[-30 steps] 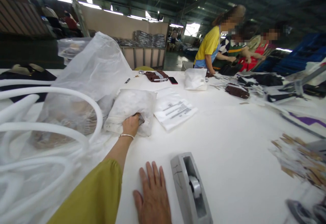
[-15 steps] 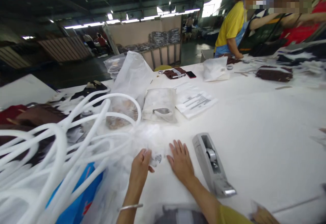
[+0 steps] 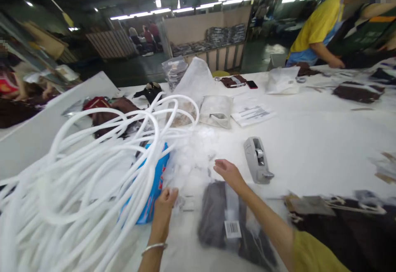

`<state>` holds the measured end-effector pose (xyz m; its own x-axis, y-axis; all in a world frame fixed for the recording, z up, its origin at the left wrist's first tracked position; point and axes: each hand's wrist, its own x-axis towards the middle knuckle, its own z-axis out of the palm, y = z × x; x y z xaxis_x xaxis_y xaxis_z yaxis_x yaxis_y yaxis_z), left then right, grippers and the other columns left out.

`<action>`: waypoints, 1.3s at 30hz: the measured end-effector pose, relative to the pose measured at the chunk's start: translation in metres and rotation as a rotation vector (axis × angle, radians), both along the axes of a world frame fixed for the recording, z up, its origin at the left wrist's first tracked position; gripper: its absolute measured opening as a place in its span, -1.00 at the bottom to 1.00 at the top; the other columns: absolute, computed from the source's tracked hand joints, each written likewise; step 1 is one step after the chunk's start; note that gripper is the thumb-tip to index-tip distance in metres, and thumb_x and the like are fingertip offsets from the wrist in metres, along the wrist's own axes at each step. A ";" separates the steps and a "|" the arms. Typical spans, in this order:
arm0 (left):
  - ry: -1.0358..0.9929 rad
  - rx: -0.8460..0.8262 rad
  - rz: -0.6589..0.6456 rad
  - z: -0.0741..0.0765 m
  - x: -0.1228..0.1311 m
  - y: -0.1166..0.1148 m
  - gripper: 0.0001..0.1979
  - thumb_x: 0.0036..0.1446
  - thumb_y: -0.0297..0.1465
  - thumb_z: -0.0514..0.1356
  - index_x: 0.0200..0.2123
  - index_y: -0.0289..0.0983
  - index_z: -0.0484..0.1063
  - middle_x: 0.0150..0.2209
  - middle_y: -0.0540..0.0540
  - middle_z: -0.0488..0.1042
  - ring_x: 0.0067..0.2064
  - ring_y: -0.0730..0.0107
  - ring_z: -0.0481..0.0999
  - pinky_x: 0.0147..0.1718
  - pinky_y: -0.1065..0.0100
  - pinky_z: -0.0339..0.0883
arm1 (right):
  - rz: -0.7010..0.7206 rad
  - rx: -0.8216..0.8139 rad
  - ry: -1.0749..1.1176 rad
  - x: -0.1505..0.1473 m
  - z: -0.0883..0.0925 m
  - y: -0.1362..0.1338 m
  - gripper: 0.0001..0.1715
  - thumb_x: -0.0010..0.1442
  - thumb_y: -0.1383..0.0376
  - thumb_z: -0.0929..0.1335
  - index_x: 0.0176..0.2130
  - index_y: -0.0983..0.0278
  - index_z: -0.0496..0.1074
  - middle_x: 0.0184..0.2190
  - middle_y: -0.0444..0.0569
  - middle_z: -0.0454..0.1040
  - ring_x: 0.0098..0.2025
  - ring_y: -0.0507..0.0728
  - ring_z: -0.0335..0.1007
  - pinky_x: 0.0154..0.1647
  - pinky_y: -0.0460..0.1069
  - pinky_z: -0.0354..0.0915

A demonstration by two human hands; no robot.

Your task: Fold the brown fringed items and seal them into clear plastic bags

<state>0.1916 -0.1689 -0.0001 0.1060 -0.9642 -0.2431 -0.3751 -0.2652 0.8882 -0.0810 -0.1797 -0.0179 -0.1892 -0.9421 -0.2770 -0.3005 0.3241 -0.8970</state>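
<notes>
My left hand [image 3: 165, 206] is closed on the edge of a clear plastic bag [image 3: 188, 203] with faint dark print, low over the white table. Up and to the right, my right hand [image 3: 229, 173] is open, its fingers reaching left above more crumpled clear plastic [image 3: 193, 152]. Nothing shows in its fingers, though they are slightly blurred. Below my right hand lies a dark grey folded garment [image 3: 213, 218] in clear wrapping, with a white barcode label [image 3: 232, 229]. A grey tape dispenser [image 3: 256, 160] stands right of my right hand.
Looped white tubing [image 3: 102, 193] covers the left side, partly over a blue printed bag [image 3: 151, 197]. Farther back lie a white zip pouch [image 3: 216, 109], a printed plastic bag [image 3: 252, 114] and a phone [image 3: 252, 84]. Dark cloth pieces [image 3: 346, 226] sit at right; a co-worker [image 3: 318, 32] stands beyond.
The view has swung left and down, showing the wrapped garment. My left hand keeps the plastic and is nearer the blue bag. My right hand has lifted from lying flat on the table.
</notes>
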 end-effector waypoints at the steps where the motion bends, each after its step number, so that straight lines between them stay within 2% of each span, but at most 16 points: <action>1: 0.066 0.020 -0.011 0.006 0.002 0.012 -0.58 -0.03 0.03 0.17 -0.48 -0.23 0.30 -0.58 0.11 0.17 -0.52 0.44 0.18 -0.49 0.40 0.09 | 0.053 0.017 -0.103 0.020 0.008 0.021 -0.48 0.24 0.12 0.30 0.12 0.30 0.34 0.07 0.16 0.45 0.09 0.25 0.41 0.06 0.16 0.42; 5: 0.286 0.054 -0.061 0.026 -0.001 0.065 -0.55 -0.01 0.04 0.20 -0.36 -0.26 0.36 -0.50 0.07 0.32 -0.46 0.44 0.29 -0.43 0.41 0.23 | 0.188 0.112 -0.719 0.092 0.034 0.105 -0.01 -0.07 -0.05 0.54 0.22 0.17 0.19 0.23 0.16 0.26 0.13 0.28 0.36 -0.18 0.14 0.53; 7: 0.335 0.040 -0.075 0.031 -0.002 0.090 -0.58 0.02 0.01 0.20 -0.36 -0.27 0.38 -0.47 0.05 0.36 -0.41 0.44 0.31 -0.39 0.43 0.25 | 0.183 0.188 -0.881 0.117 0.038 0.141 0.03 -0.24 -0.01 0.61 0.12 0.21 0.26 0.06 0.13 0.41 -0.09 0.22 0.49 -0.34 0.06 0.52; 8: 0.345 0.031 -0.075 0.032 0.000 0.102 -0.59 0.03 -0.01 0.21 -0.36 -0.27 0.40 -0.46 0.05 0.37 -0.40 0.45 0.31 -0.39 0.44 0.24 | 0.166 0.230 -0.857 0.125 0.038 0.156 -0.07 -0.28 0.00 0.62 0.01 0.26 0.33 -0.13 0.05 0.49 -0.29 0.14 0.50 -0.46 -0.01 0.47; 10: 0.374 0.037 -0.076 0.028 0.005 0.123 -0.60 0.06 -0.03 0.20 -0.33 -0.29 0.44 -0.46 0.04 0.36 -0.40 0.47 0.29 -0.40 0.46 0.22 | 0.114 0.290 -0.745 0.131 0.034 0.184 -0.29 -0.30 0.00 0.60 -0.27 0.31 0.37 -0.51 -0.15 0.43 -0.59 -0.01 0.31 -0.63 -0.12 0.28; 12: 0.414 0.073 -0.091 0.020 0.012 0.141 -0.57 0.07 -0.02 0.19 -0.31 -0.31 0.46 -0.53 0.07 0.31 -0.47 0.50 0.24 -0.47 0.47 0.16 | 0.062 0.309 -0.658 0.127 0.028 0.210 -0.40 -0.26 -0.01 0.57 -0.42 0.30 0.32 -0.67 -0.24 0.30 -0.68 -0.07 0.14 -0.68 -0.16 0.14; 16: 0.443 0.132 -0.200 0.002 0.015 0.171 -0.55 0.09 -0.02 0.17 -0.33 -0.34 0.47 -0.66 0.11 0.23 -0.57 0.54 0.17 -0.56 0.49 0.07 | 0.004 0.219 -0.527 0.105 0.026 0.253 -0.48 -0.18 0.01 0.54 -0.47 0.30 0.32 -0.63 -0.19 0.34 -0.62 -0.07 0.15 -0.67 -0.17 0.06; 20: 0.443 0.113 -0.398 -0.008 0.001 0.199 -0.63 0.07 -0.09 0.20 -0.30 -0.32 0.48 -0.51 0.03 0.40 -0.49 0.48 0.36 -0.48 0.45 0.28 | -0.043 0.134 -0.552 0.095 0.030 0.287 -0.36 -0.12 0.00 0.55 -0.14 0.27 0.39 -0.18 -0.05 0.51 -0.54 -0.07 0.24 -0.66 -0.17 0.04; 23: 0.401 0.072 -0.573 -0.018 -0.007 0.215 -0.69 0.05 -0.17 0.20 -0.31 -0.31 0.46 -0.47 -0.02 0.45 -0.45 0.38 0.45 -0.45 0.36 0.39 | -0.106 0.192 -0.659 0.095 0.023 0.315 -0.40 -0.11 0.01 0.55 -0.19 0.33 0.42 -0.35 -0.07 0.52 -0.52 -0.05 0.26 -0.56 -0.16 0.05; 25: 0.317 0.013 -0.634 -0.028 -0.008 0.222 -0.72 0.11 -0.21 0.13 -0.24 -0.31 0.43 -0.44 -0.05 0.47 -0.44 0.31 0.49 -0.41 0.27 0.44 | -0.175 0.231 -0.652 0.092 0.010 0.336 -0.48 -0.17 0.05 0.57 -0.39 0.35 0.41 -0.52 -0.13 0.45 -0.54 -0.06 0.21 -0.53 -0.15 0.04; 27: 0.221 -0.077 -0.647 -0.042 -0.008 0.224 -0.74 0.16 -0.27 0.10 -0.16 -0.30 0.43 -0.30 -0.15 0.51 -0.28 0.18 0.55 -0.21 0.10 0.48 | -0.293 0.253 -0.583 0.086 -0.008 0.356 -0.52 -0.19 0.06 0.56 -0.44 0.33 0.39 -0.58 -0.15 0.41 -0.57 -0.06 0.16 -0.54 -0.14 0.01; 31: -0.256 -0.515 -0.861 -0.077 -0.018 0.214 -0.49 0.01 -0.53 0.22 0.09 -0.23 0.36 0.16 -0.24 0.38 0.23 -0.05 0.30 0.19 -0.16 0.17 | -0.609 0.200 -0.382 0.069 -0.036 0.381 -0.54 -0.23 0.02 0.49 -0.44 0.28 0.38 -0.59 -0.17 0.36 -0.60 -0.04 0.12 -0.61 -0.13 -0.03; 33: -0.486 -0.700 -0.976 -0.094 -0.027 0.202 -0.46 -0.03 -0.62 0.22 0.07 -0.22 0.36 0.14 -0.22 0.41 0.19 -0.03 0.35 0.12 -0.10 0.26 | -0.682 0.195 -0.355 0.062 -0.042 0.384 -0.54 -0.25 0.02 0.47 -0.41 0.26 0.38 -0.59 -0.18 0.35 -0.63 -0.04 0.08 -0.66 -0.13 -0.13; 35: -0.562 -0.757 -1.003 -0.105 -0.032 0.190 -0.69 0.03 -0.64 0.18 -0.14 -0.27 0.44 -0.08 -0.17 0.51 -0.02 0.07 0.48 -0.06 0.05 0.36 | -0.728 0.215 -0.344 0.057 -0.045 0.384 -0.54 -0.25 0.02 0.46 -0.40 0.25 0.40 -0.61 -0.20 0.32 -0.67 -0.06 -0.01 -0.68 -0.12 -0.26; 37: -0.618 -0.811 -1.001 -0.108 -0.034 0.181 -0.81 0.13 -0.64 0.08 -0.33 -0.29 0.43 -0.29 -0.12 0.50 -0.22 0.17 0.48 -0.22 0.16 0.33 | -0.765 0.231 -0.344 0.057 -0.047 0.384 -0.54 -0.25 0.01 0.46 -0.40 0.25 0.41 -0.64 -0.21 0.28 -0.68 -0.08 -0.05 -0.67 -0.12 -0.31; 39: -0.650 -0.870 -0.993 -0.105 -0.032 0.175 -0.75 0.19 -0.65 0.00 -0.39 -0.29 0.39 -0.38 -0.09 0.45 -0.30 0.22 0.43 -0.27 0.21 0.27 | -0.771 0.237 -0.390 0.060 -0.049 0.385 -0.52 -0.25 0.00 0.48 -0.39 0.27 0.44 -0.64 -0.20 0.29 -0.66 -0.06 0.01 -0.67 -0.14 -0.26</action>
<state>0.1600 0.0065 -0.1049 -0.8108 -0.5196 0.2695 -0.4670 0.8518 0.2373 -0.0206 0.2048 -0.0672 -0.5977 -0.5022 -0.6249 0.3890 0.4999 -0.7738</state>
